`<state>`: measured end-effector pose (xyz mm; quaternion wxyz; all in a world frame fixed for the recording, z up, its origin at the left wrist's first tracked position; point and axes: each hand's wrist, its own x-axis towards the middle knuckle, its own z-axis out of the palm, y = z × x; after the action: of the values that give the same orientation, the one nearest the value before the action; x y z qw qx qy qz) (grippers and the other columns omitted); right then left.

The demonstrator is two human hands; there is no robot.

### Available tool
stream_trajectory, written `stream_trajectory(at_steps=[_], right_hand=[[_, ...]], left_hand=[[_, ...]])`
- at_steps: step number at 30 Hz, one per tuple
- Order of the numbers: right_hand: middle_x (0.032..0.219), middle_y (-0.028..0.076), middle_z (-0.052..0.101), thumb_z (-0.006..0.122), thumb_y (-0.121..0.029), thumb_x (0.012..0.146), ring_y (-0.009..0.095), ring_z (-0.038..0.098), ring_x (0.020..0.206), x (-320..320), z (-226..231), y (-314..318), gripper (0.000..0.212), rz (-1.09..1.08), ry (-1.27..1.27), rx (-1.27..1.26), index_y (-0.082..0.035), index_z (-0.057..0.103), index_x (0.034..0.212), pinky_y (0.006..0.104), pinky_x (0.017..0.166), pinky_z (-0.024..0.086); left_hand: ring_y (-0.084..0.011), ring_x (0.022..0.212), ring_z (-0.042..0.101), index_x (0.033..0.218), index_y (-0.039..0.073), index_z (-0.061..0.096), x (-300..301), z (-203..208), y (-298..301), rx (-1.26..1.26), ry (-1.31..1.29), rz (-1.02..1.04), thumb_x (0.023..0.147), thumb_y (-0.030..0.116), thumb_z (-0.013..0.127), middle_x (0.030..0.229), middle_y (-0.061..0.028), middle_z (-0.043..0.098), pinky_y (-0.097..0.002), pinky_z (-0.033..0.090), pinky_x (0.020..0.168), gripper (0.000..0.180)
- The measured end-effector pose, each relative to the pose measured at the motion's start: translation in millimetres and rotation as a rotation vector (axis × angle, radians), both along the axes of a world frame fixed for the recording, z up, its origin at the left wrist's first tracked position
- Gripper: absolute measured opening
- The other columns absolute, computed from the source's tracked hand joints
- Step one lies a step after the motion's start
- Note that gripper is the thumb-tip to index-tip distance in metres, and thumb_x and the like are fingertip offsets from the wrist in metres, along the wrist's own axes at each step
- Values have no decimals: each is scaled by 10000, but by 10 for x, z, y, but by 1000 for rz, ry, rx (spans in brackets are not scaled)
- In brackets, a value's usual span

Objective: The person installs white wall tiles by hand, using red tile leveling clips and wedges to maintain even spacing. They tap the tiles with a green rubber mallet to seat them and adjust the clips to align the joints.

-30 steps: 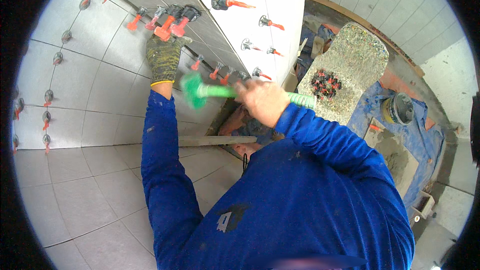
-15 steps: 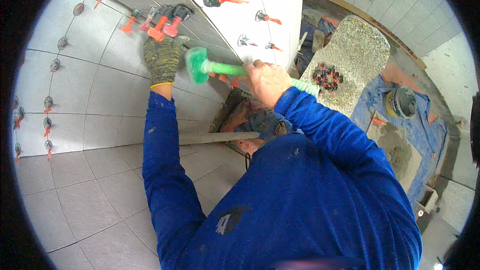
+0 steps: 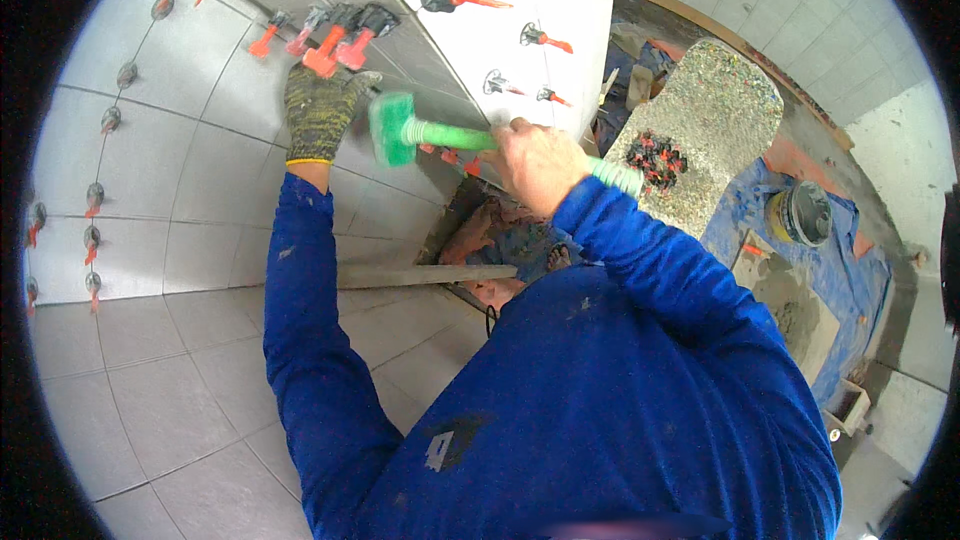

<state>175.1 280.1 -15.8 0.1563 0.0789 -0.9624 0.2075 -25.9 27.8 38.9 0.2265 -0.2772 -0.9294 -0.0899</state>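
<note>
My right hand point(image 3: 540, 162), bare, grips the handle of a mallet point(image 3: 393, 130) with a green head and a pale green ribbed handle. The mallet head is beside my left hand point(image 3: 322, 112), which wears a dark grey and yellow knit glove. Its fingers look curled against the grey tiled wall, and what they hold, if anything, is hidden. Just above the glove, several red-handled tile levelling clips point(image 3: 338, 45) with dark caps stick out in a cluster. More red clips point(image 3: 450, 153) show partly behind the mallet handle.
A white tiled face point(image 3: 480, 40) carries more clips at the upper centre. A speckled board point(image 3: 735, 105) at right bears a pile of black and red pieces point(image 3: 657, 160). Farther right, a bucket point(image 3: 800, 213) stands on blue sheeting. A long bar point(image 3: 425, 275) lies low near my body.
The view has shifted slightly. My left forearm has swung a little to the left, while the gloved hand stays below the clip cluster. The mallet remains beside it in my right hand.
</note>
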Motion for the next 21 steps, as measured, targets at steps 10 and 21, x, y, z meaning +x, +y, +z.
stream_trajectory(at_steps=[10, 21], right_hand=[[831, 149, 652, 606, -340, 926, 369, 669, 743, 355, -475, 201, 305, 261, -209, -150, -39, 608, 968, 479, 609, 531], [862, 171, 686, 664, -353, 869, 386, 669, 801, 1039, -755, 1632, 319, 299, -427, -203, -85, 650, 1041, 498, 693, 528]], left_hand=[[-250, 1234, 511, 1302, 49, 568, -28, -734, -99, 182, 7, 201, 932, 308, 599, 1343, -91, 570, -364, 414, 1043, 453], [-212, 1064, 581, 1422, 115, 455, 539, -1855, 516, 1393, -562, 214, 988, 338, 524, 1329, -82, 545, -381, 537, 785, 493]])
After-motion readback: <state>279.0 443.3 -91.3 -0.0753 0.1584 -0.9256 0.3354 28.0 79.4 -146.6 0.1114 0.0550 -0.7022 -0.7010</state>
